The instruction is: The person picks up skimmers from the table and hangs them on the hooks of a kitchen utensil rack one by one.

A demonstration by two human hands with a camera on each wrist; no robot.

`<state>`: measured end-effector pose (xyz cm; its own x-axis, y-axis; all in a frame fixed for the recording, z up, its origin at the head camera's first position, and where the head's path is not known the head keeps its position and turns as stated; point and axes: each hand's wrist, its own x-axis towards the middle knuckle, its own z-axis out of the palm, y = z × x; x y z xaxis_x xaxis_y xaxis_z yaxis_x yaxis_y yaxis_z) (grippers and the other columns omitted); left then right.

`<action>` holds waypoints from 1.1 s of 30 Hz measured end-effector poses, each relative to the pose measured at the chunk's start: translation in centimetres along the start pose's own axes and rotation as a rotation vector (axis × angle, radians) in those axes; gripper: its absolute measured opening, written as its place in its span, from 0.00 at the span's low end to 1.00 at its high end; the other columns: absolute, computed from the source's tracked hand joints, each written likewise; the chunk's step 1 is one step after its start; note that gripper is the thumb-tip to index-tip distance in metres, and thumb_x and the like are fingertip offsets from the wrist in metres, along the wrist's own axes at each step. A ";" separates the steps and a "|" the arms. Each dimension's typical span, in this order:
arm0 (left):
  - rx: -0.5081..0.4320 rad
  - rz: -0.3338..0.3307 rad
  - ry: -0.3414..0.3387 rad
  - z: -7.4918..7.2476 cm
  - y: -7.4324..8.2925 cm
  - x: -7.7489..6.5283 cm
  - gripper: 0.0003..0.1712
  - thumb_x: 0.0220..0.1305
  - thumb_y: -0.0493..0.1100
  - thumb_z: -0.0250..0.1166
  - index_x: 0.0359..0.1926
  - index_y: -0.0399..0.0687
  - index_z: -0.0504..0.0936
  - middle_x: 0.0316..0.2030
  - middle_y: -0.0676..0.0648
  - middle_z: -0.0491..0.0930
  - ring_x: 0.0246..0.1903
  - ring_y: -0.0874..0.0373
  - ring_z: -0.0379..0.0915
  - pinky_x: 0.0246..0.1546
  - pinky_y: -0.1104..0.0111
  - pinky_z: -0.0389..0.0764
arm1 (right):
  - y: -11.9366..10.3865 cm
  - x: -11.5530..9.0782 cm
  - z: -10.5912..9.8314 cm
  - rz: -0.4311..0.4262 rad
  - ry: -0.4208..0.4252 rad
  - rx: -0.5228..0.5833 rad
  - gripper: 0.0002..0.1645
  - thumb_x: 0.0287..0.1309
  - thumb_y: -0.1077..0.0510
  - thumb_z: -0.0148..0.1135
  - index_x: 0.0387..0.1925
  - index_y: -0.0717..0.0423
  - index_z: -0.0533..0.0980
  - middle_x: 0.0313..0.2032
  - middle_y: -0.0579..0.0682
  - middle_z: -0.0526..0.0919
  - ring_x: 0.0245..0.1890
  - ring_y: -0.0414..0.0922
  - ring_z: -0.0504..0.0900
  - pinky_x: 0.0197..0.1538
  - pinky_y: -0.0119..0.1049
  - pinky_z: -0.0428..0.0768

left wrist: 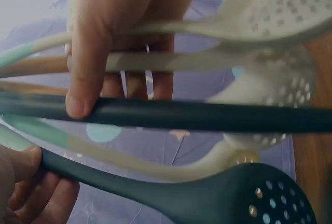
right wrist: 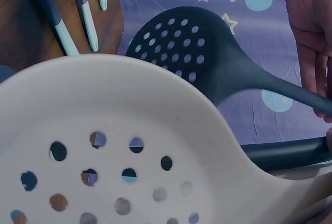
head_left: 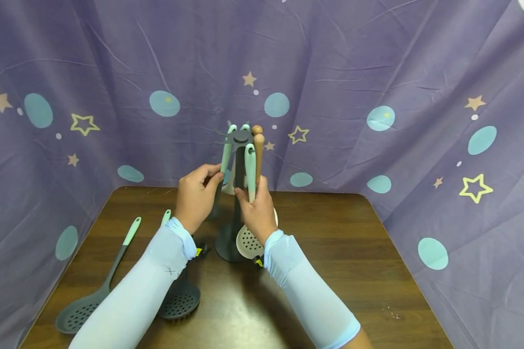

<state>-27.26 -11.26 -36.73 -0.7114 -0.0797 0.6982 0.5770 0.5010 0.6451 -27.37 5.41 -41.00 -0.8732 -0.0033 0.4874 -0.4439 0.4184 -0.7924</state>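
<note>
A dark utensil stand [head_left: 240, 138] with a smiling face on its top stands on the table, utensils hanging around it. At its left side my left hand [head_left: 198, 194] pinches a dark perforated skimmer [right wrist: 176, 47] near where its mint handle [head_left: 225, 152] meets the neck. My right hand [head_left: 256, 208] grips the stand's pole [left wrist: 171, 114] together with hanging utensil handles, the thumb lying across the pole. A cream perforated skimmer [right wrist: 114, 110] hangs on the right, beside a mint handle [head_left: 251, 167] and wooden handles [head_left: 259, 150]. The hook ends are too small to make out.
On the table's left lies a dark slotted skimmer [head_left: 80, 310] with a mint handle. Another dark perforated utensil [head_left: 181, 300] lies partly under the left sleeve. A purple patterned curtain [head_left: 332, 72] hangs behind the wooden table [head_left: 332, 271].
</note>
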 end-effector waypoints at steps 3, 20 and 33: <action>-0.020 -0.031 -0.010 0.2 0.4 -0.3 0.11 0.69 0.39 0.70 0.49 0.39 0.89 0.42 0.44 0.90 0.35 0.53 0.85 0.36 0.64 0.83 | -0.1 0.0 0.0 -0.006 -0.004 0.003 0.29 0.70 0.47 0.66 0.61 0.56 0.66 0.35 0.51 0.76 0.39 0.51 0.79 0.48 0.51 0.79; 0.008 -0.099 -0.113 -0.6 -0.4 -1.5 0.18 0.72 0.43 0.69 0.60 0.46 0.85 0.44 0.46 0.87 0.44 0.53 0.85 0.45 0.60 0.87 | 0.0 0.3 -0.4 0.000 0.012 0.020 0.32 0.71 0.47 0.65 0.66 0.54 0.63 0.41 0.53 0.77 0.44 0.52 0.79 0.52 0.51 0.78; 0.293 -0.313 -0.298 -5.6 -6.1 -3.3 0.31 0.74 0.48 0.65 0.74 0.48 0.70 0.66 0.38 0.74 0.64 0.37 0.70 0.61 0.42 0.74 | -0.2 -0.1 -0.1 0.013 0.005 0.027 0.31 0.70 0.46 0.65 0.65 0.54 0.65 0.41 0.53 0.78 0.43 0.53 0.79 0.52 0.50 0.79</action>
<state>-26.18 -18.88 -41.22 -0.9398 -0.0375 0.3397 0.2118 0.7162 0.6650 -27.24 5.41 -40.88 -0.8778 0.0064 0.4790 -0.4381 0.3934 -0.8083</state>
